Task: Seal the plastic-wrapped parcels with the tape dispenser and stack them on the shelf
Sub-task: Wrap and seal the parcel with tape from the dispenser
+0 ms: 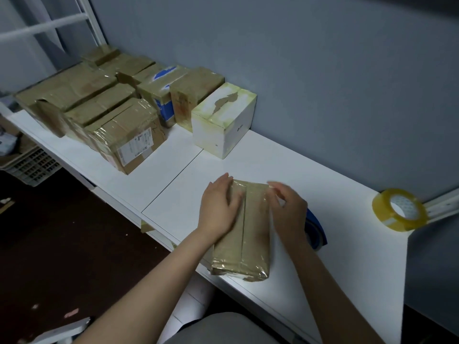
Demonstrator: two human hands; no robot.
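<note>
Two hands meet on the wrapped parcel (242, 229), lower centre on the white shelf (173, 192). The left hand (219, 207) presses flat, fingers straight. The right hand (289, 211), blurred, curls at the parcel's far right corner; whether it pinches the wrap is unclear. Its wrist hides most of the blue tape dispenser (318, 227). Taped boxes (119, 115) crowd the upper left.

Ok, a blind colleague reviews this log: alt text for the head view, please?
One plastic-wrapped parcel on a white shelf, left hand flat on it, blurred right hand at its far right corner. Far left sit taped parcels, right a tape roll.
</note>
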